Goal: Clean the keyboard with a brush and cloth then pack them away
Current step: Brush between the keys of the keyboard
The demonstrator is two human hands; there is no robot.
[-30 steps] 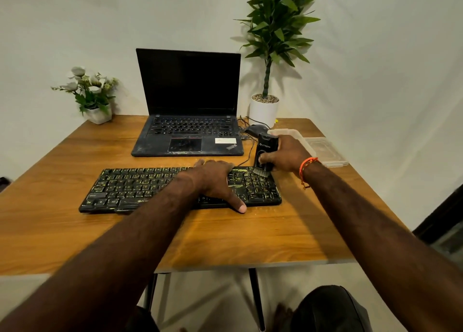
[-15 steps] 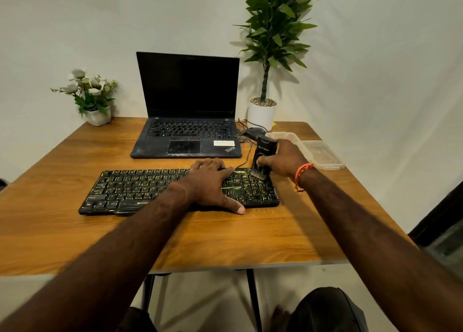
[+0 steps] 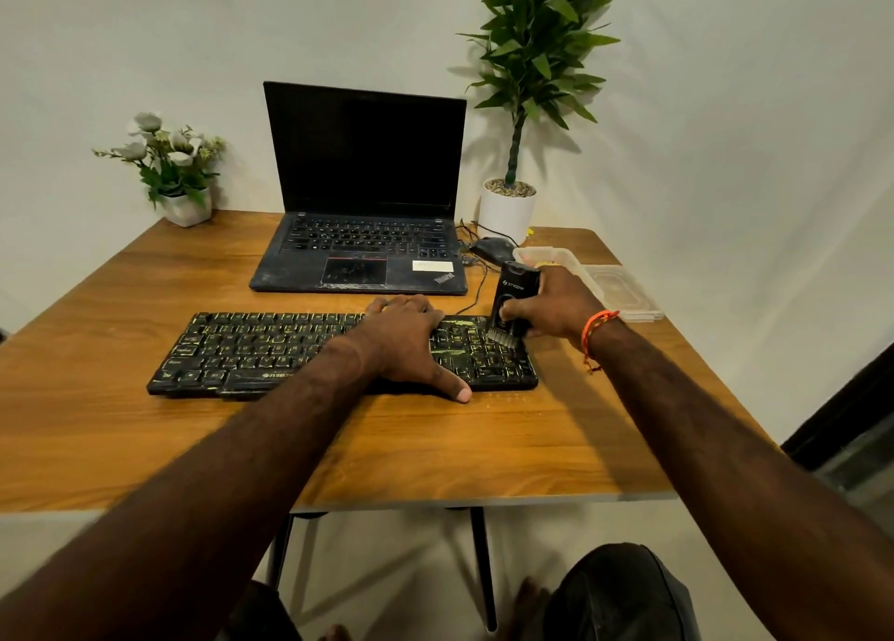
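a: what do we see on the table (image 3: 145, 447)?

b: the keyboard (image 3: 271, 355) lies across the middle, in front of the laptop (image 3: 367, 234), right where it was a second ago. our left hand (image 3: 404, 345) still lies spread flat on the keys, thumb on the front edge, pinning it down.

a: and the right hand (image 3: 556, 309)?

b: wrapped round the brush (image 3: 514, 301), bristles down on the keyboard's far right corner. over the last second it has barely shifted along that corner, so we judge we're still sweeping the right end.

a: the cloth?

b: we can't see one. the clear container (image 3: 571, 265) waits just behind the brush, so packing away is still ahead.
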